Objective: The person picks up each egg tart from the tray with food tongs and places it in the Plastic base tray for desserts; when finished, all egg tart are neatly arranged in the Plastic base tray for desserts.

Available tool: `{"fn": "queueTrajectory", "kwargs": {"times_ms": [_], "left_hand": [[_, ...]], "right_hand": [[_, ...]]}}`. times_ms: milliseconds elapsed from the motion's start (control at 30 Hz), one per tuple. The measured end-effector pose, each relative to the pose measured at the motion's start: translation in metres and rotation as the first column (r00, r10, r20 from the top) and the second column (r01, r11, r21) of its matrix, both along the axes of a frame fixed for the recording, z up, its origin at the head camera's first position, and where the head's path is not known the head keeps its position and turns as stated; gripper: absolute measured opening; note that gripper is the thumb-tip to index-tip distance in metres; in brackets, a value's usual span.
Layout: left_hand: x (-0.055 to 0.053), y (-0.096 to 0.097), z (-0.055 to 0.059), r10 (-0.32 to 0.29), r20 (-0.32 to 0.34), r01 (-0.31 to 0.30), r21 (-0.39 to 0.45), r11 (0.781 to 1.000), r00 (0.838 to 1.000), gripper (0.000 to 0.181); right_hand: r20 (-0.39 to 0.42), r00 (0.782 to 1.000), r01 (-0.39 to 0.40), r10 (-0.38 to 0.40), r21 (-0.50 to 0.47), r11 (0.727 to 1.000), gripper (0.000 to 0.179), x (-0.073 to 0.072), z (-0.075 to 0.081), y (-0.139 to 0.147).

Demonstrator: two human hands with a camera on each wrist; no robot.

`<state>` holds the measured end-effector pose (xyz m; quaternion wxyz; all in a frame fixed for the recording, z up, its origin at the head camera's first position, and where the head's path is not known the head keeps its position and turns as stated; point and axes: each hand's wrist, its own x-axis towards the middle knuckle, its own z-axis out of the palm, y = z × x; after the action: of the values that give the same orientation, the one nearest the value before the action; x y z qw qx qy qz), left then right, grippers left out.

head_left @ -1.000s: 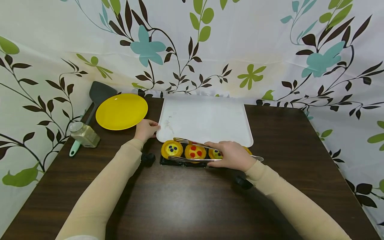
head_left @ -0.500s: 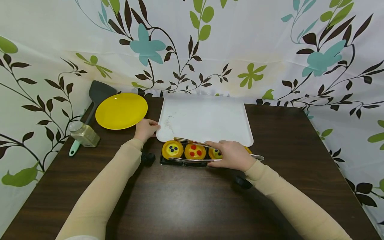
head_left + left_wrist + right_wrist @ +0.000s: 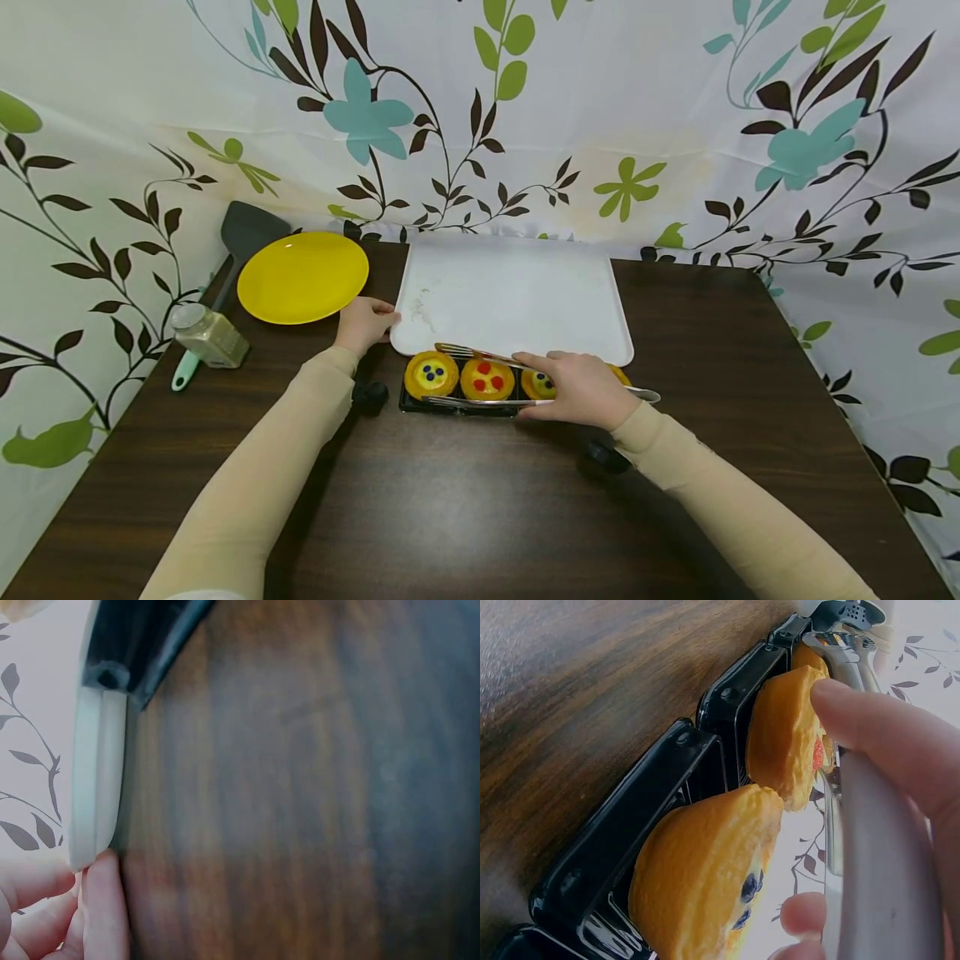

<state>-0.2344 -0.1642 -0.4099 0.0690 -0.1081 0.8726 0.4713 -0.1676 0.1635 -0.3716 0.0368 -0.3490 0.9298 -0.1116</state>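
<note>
At the near left corner of a white tray (image 3: 510, 292), my left hand (image 3: 363, 325) pinches the edge between thumb and fingers; the left wrist view shows the fingertips on its rim (image 3: 96, 772). My right hand (image 3: 581, 387) grips metal tongs (image 3: 480, 402) from above. Their spread arms point left, one along the far side and one along the near side of the tarts. Below them a black plastic container (image 3: 416, 407) holds a row of tarts. The left tart (image 3: 431, 377) has blue berries, the middle tart (image 3: 487, 380) red pieces. My right hand partly hides the others.
A yellow plate (image 3: 303, 279) lies back left, overlapping a dark spatula (image 3: 251, 229) with a pale green handle end. In front of it is a seasoning jar (image 3: 213, 337). A patterned cloth (image 3: 525, 142) hangs behind the dark wooden table (image 3: 450, 517).
</note>
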Motion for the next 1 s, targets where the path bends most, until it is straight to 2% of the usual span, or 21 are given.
{"fn": "queueTrajectory", "kwargs": {"times_ms": [233,433,833,1000], "left_hand": [[-0.002,0.0,-0.003,-0.011,-0.006,0.011,-0.016,1.0,1.0,0.032],[-0.001,-0.002,-0.002,-0.016,0.017,0.016,-0.003,1.0,1.0,0.033],[-0.001,-0.002,-0.002,-0.029,0.031,0.029,0.003,1.0,0.999,0.036],[0.0,-0.002,0.0,-0.029,0.031,0.029,0.002,1.0,0.999,0.035]], "right_hand": [[-0.018,1.0,0.001,-0.002,-0.016,1.0,0.078,0.003,0.001,0.005],[-0.031,0.999,0.019,-0.02,-0.054,0.998,0.078,0.006,0.006,0.012],[0.099,0.986,0.149,-0.135,-0.152,0.977,0.078,0.008,0.011,0.029],[0.155,0.969,0.219,-0.19,-0.199,0.955,0.077,0.008,0.009,0.04]]}}
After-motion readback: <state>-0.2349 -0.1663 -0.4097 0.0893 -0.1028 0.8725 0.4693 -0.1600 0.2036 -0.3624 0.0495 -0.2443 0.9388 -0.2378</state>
